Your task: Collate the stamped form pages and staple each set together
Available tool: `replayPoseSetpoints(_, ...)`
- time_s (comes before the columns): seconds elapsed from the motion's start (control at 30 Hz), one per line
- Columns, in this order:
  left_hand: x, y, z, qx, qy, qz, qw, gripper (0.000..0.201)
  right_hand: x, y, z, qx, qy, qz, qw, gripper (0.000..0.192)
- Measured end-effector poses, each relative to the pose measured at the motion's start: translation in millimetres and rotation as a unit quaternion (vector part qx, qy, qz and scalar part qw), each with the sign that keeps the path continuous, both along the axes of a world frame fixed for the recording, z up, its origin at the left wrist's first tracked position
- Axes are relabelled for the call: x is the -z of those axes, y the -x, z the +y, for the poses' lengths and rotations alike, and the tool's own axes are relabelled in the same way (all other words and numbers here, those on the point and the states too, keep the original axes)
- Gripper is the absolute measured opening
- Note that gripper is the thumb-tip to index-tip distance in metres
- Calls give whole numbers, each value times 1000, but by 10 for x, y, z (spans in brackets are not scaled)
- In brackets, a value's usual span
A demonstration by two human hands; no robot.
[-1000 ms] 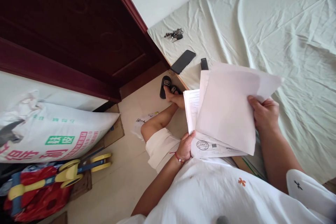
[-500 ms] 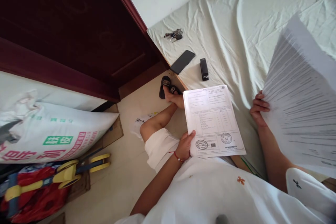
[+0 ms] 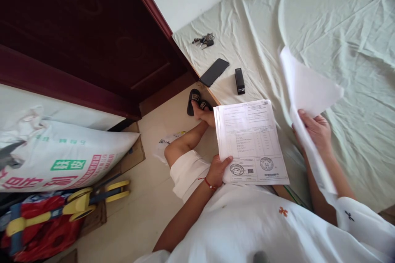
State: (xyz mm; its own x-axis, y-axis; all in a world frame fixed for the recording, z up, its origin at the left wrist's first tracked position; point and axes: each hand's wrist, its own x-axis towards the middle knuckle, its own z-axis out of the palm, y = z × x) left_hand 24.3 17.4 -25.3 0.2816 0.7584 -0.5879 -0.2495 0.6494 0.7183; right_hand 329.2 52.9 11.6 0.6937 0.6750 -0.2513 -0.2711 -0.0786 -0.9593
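My left hand (image 3: 218,169) grips the lower left corner of a stack of printed forms (image 3: 250,141) with round stamps near the bottom edge. It rests over my lap at the bed's edge. My right hand (image 3: 315,130) holds separate white sheets (image 3: 304,94), seen nearly edge-on and curling upward to the right of the stack, above the pale green bed sheet (image 3: 339,28).
On the bed lie a black phone (image 3: 214,72), a black stapler (image 3: 239,81) and a bunch of keys (image 3: 204,41). A dark red door (image 3: 86,28) stands at left. A printed sack (image 3: 61,156) and a red-yellow toy (image 3: 61,209) sit on the floor. My foot wears a black sandal (image 3: 195,100).
My right hand lifted sheets off the stack, swung them far right, then turned them edge-on closer to the stack. The top printed form became visible. My left hand stayed.
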Motion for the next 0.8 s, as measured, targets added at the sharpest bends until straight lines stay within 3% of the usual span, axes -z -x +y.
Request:
replayPoseSetpoints(0.1, 16, 11, -4, -6, -6, 16, 1000, 50, -16, 78, -27, -13, -5, -6, 1000, 29)
replayPoseSetpoints(0.2, 70, 32, -14, 1, -22, 45, 999, 45, 58, 77, -43, -80, 47, -112, 989, 24)
replayPoseSetpoints(0.3, 84, 32, -14, 9, -46, 48, 998, 44, 106, 59, -52, -127, 114, -264, 949, 18)
replayPoseSetpoints(0.4, 31, -3, 1, -9, -54, 36, 998, 48, 87, 77, -57, -153, 142, -337, 918, 18)
replayPoseSetpoints(0.53, -29, -48, 15, -5, -47, 29, 998, 46, 43, 136, -60, -178, 149, -378, 896, 22)
replayPoseSetpoints(0.8, 58, -12, 9, -78, 40, -12, 996, 54, 18, 194, -52, -182, 150, -374, 897, 23)
